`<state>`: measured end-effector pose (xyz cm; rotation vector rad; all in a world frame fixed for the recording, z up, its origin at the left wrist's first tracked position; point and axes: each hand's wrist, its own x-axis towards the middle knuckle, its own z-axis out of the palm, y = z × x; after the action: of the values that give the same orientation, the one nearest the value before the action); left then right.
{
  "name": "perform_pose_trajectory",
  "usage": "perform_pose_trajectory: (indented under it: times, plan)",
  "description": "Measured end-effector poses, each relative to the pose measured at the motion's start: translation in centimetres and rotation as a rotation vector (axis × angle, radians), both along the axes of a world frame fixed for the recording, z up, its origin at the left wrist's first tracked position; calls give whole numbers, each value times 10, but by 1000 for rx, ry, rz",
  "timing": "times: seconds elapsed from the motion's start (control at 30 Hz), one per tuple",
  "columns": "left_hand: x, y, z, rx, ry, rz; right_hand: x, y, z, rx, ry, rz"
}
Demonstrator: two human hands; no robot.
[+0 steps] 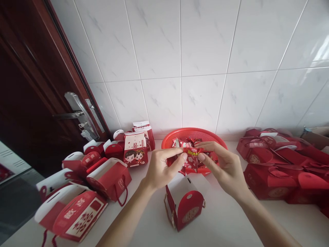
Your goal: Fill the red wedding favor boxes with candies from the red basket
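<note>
My left hand (161, 168) and my right hand (227, 168) are closed on a small red candy packet (192, 151) with yellow lettering. Thumbs and fingers pinch it from opposite ends. Behind and below the packet is a red plastic basket (168, 137) of wrapped candies, partly hidden by my hands. A red gift box (183, 207) with white inner flaps and a rope handle stands on the white tabletop (216, 226), below my hands. Its top flaps are raised. Whether more than one packet is between my fingers is hard to make out.
Several red gift boxes (110, 178) with raised flaps and cord handles stand at the left. More red boxes (269, 181) crowd together at the right. A white tiled wall (203, 99) rises behind, and a dark wooden door (33, 68) is at the left.
</note>
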<state>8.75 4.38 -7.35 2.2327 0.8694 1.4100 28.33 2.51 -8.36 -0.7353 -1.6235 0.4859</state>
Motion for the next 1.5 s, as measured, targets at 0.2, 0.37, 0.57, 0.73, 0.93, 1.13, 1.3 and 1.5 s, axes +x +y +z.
perform_pose_trajectory:
  times: [0.2, 0.37, 0.57, 0.73, 0.93, 1.13, 1.3, 1.5]
  plan:
    - [2, 0, 1, 7, 26, -35, 1, 0, -1, -48, 40, -30]
    - [-1, 2, 0, -30, 76, -19, 1, 0, -3, -53, 60, 2]
    - [-13, 7, 3, -34, 78, 119, 2, -2, -1, -75, 81, 42]
    - [-29, 15, 8, 38, 38, 256, 4, 1, 3, -197, -15, 81]
    - [-39, 14, 12, 67, -14, 274, 1, 6, 0, -305, -119, 193]
    - [-36, 12, 14, 73, 0, 265, -4, 6, -7, -323, -274, 176]
    - [-34, 10, 14, 80, 20, 247, -12, 3, -13, -361, -446, 177]
    - [-33, 9, 12, 77, 47, 231, -23, 3, -28, -425, -485, 254]
